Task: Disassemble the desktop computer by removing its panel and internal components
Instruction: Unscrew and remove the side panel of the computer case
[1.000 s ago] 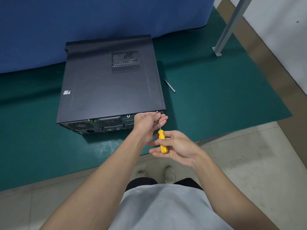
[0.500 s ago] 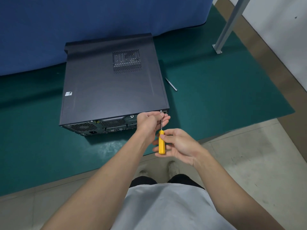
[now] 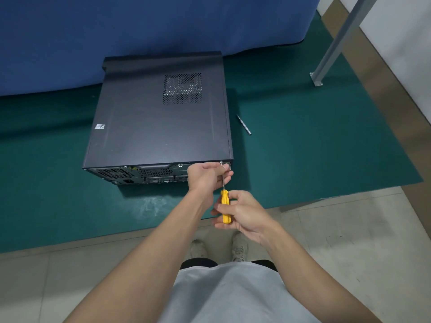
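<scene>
Gripping screwdriver point(image 3: 225, 209) handle in curled right hand point(image 3: 243, 214), centre of frame; pinching its shaft with left hand point(image 3: 205, 176), tip on screw point(image 3: 221, 162) at lower right corner of case point(image 3: 158, 122).

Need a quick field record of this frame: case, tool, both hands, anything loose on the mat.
computer case: lies flat on the green mat, side panel on, rear ports toward the person
screwdriver: yellow handle, tip at a screw on the rear upper right corner
right hand: grips the handle
left hand: fingers curled round the shaft near the tip
loose item: thin metal rod on the mat, right of the case, apart from it
stage: panel not yet removed
</scene>
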